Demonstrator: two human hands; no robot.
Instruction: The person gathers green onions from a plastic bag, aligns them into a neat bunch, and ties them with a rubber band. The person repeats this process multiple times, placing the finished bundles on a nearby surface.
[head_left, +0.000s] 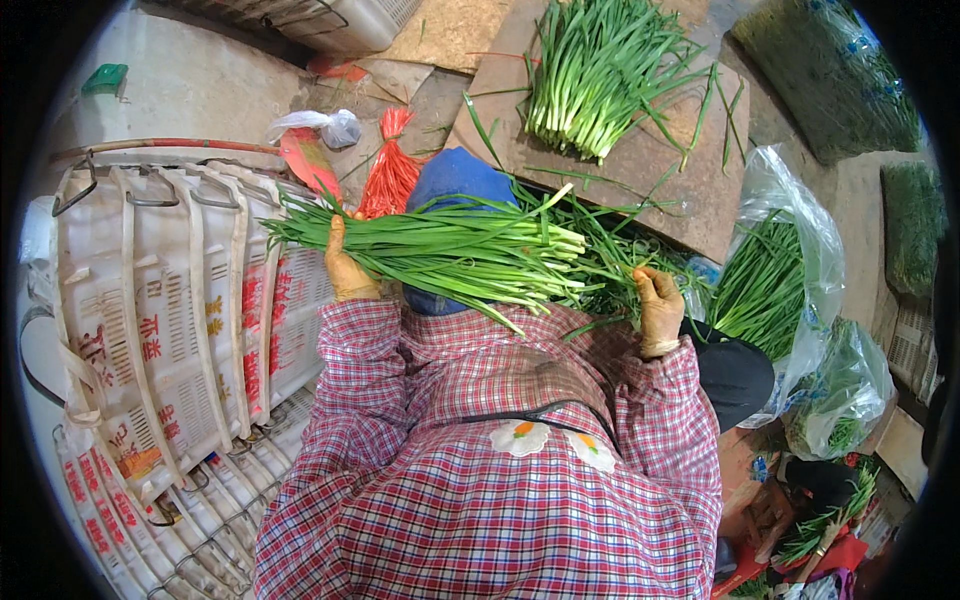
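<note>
My left hand (347, 262), in a stained yellowish glove, grips a bunch of garlic chives (465, 244) near its leafy tips. The bunch lies sideways across the front of me, above blue fabric (461, 176), with the pale stem ends pointing right. My right hand (660, 307), also gloved, is just beyond those stem ends, thumb and forefinger close together. Whether a thin leaf is pinched there is too fine to tell. Loose chive leaves and trimmings (622, 255) heap behind and beside the right fingers.
A large chive pile (600, 82) lies on a brown board (495, 112). Red plastic ties (390, 165) hang beyond the blue fabric. White plastic crates (172, 300) stand stacked at left. Clear plastic bags (817, 225) of chives stand at right, with more bundles (832, 82) behind.
</note>
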